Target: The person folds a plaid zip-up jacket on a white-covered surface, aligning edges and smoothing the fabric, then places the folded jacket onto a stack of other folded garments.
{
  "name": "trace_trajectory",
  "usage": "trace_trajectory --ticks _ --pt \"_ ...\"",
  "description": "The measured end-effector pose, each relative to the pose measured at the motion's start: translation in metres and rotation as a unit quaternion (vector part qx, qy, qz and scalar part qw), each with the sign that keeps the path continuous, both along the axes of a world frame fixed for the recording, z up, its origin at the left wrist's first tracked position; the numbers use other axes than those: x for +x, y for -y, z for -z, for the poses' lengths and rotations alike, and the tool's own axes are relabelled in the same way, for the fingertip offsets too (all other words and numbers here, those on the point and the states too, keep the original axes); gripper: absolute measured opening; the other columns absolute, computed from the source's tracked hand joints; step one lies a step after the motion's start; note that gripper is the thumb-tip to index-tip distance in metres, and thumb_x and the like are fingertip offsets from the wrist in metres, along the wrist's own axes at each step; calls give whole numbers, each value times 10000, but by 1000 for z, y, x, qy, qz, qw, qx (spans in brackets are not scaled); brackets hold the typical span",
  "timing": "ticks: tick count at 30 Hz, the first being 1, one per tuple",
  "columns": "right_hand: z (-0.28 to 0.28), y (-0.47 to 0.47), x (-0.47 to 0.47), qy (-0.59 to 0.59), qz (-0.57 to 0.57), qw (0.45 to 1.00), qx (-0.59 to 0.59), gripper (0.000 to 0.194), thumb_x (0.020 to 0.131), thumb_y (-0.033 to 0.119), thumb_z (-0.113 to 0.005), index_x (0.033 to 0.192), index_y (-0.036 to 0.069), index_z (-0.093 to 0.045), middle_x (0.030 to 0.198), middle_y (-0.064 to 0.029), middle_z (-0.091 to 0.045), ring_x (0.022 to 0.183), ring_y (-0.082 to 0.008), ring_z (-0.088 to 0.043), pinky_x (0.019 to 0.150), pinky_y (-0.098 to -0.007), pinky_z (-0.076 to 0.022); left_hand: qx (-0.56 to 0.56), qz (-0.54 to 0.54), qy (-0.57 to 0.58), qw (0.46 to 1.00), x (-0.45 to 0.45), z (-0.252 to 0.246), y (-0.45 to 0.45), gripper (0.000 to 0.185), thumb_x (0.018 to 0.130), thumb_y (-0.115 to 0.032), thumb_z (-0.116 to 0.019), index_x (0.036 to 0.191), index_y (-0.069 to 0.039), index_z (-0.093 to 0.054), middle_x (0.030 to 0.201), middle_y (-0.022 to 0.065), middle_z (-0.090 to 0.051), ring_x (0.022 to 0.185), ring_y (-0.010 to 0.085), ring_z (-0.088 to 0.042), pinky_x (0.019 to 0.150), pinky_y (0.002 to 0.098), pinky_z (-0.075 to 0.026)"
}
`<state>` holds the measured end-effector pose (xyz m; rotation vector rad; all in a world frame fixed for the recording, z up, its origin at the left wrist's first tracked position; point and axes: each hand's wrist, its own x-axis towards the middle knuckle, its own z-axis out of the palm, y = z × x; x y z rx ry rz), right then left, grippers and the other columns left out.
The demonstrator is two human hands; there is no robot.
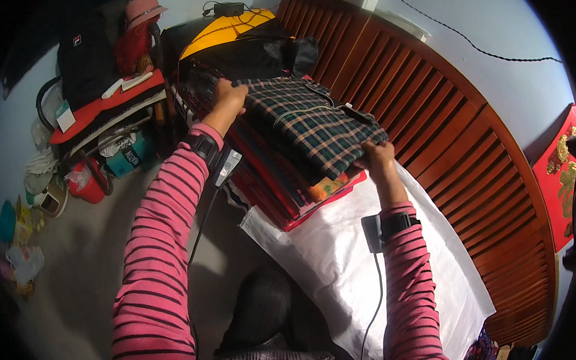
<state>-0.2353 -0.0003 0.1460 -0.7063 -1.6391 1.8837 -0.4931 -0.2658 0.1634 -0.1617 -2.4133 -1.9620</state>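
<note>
A folded plaid garment (pixel 315 120), dark green with tan lines and a light zip, lies across the top of a stack of folded clothes (pixel 269 169). My left hand (pixel 229 98) grips its upper left corner, fingers curled over the edge. At its lower right corner my right hand (pixel 378 158) pinches the cloth between thumb and fingers. Red, dark and orange-patterned fabrics show in the stack beneath. Both wrists wear dark straps with small cabled devices.
A white sheet (pixel 342 261) spreads right of the stack, along a slatted wooden headboard (pixel 433 109). Behind lie black and yellow items (pixel 227 35). A chair with a red seat (pixel 111 107), a red bucket (pixel 90 182) and bags stand at left.
</note>
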Motion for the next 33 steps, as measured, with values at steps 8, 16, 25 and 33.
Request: trace_trajectory --ticks 8,16,25,33 --pt "-11 13 8 -47 -14 998 40 252 925 13 -616 1120 -141 -574 997 -220 -701 745 -328 -741 574 -383 -668 17 34 28 999 -26 15 0 486 826 -151 -730 1238 54 -574 1074 205 -684 800 294 -704 501 364 -591" --pt "-7 22 20 47 -8 998 47 294 967 119 -646 1075 -144 -570 880 -225 -693 664 -319 -733 533 -385 -647 -3 53 77 996 -38 19 10 361 883 -167 -721 1158 41 -617 1015 183 -702 740 278 -715 484 373 -588" --pt "-10 33 26 20 -29 998 45 336 918 176 -729 1037 -82 -550 775 -174 -666 581 -269 -709 476 -364 -614 36 71 65 995 -29 11 20 415 940 -318 -687 1246 -52 -601 1003 160 -706 701 257 -710 513 387 -581" --pt "-6 29 29 101 -27 993 54 344 902 119 -734 1126 -48 -533 852 -166 -694 609 -269 -716 438 -356 -584 -60 45 37 997 -25 11 11 282 839 -77 -676 1119 -46 -672 1008 125 -701 720 270 -709 484 395 -602"
